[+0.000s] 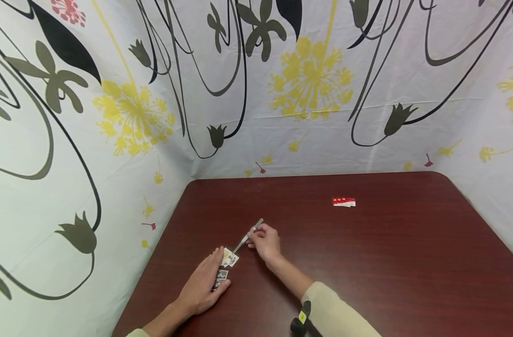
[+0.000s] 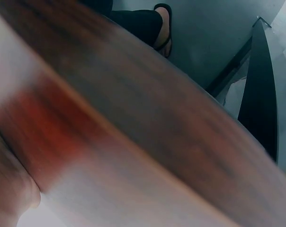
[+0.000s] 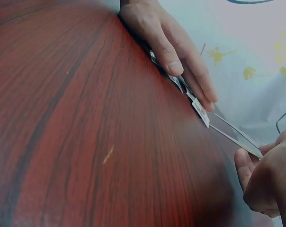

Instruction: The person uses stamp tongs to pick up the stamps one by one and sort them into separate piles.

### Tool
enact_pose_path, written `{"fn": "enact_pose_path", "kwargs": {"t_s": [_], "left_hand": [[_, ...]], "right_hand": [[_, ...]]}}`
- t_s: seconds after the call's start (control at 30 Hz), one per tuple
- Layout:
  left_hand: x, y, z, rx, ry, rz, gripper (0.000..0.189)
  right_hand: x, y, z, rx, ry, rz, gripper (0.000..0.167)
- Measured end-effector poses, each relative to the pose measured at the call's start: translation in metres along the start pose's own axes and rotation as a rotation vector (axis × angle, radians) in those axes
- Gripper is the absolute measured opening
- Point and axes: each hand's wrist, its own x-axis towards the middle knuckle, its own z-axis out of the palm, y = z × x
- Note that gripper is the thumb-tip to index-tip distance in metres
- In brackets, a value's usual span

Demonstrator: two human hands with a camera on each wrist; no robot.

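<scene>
My left hand (image 1: 203,285) lies over some small printed paper pieces, its fingers extended and its thumb spread to the side. Pale pieces that look like stamps (image 1: 230,257) stick out past the fingers, and darker stamp-like pieces (image 1: 221,275) show between forefinger and thumb; the rest is hidden under the palm. Metal tweezers (image 1: 242,244) are pinched in my right hand (image 1: 265,243), their tips down at the edge of the pale pieces. From the right wrist, the tweezers (image 3: 235,141) show two slim arms, with the tips at a pale piece (image 3: 200,112) beside the left fingertips.
A dark red wood-grain table (image 1: 366,262) carries everything. Toward its far edge lies a small red-and-white strip of paper (image 1: 344,202). Flower-printed cloth (image 1: 248,103) hangs behind and at the left. A black strap device (image 1: 301,319) is on the right sleeve.
</scene>
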Motion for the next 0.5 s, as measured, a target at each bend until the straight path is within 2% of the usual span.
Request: {"fn": "enact_pose_path", "kwargs": {"t_s": [0.23,0.5], "left_hand": [[0.0004,0.0014,-0.0003,-0.001,-0.028,-0.017,0.085],[0.0012,0.0012,-0.0014,-0.005,-0.051,-0.031,0.085]], "right_hand": [[0.0012,0.0039,0.0028,0.008,0.008,-0.003,0.013],[0.005,0.0085,0.0071,-0.035,0.065,-0.014,0.006]]}}
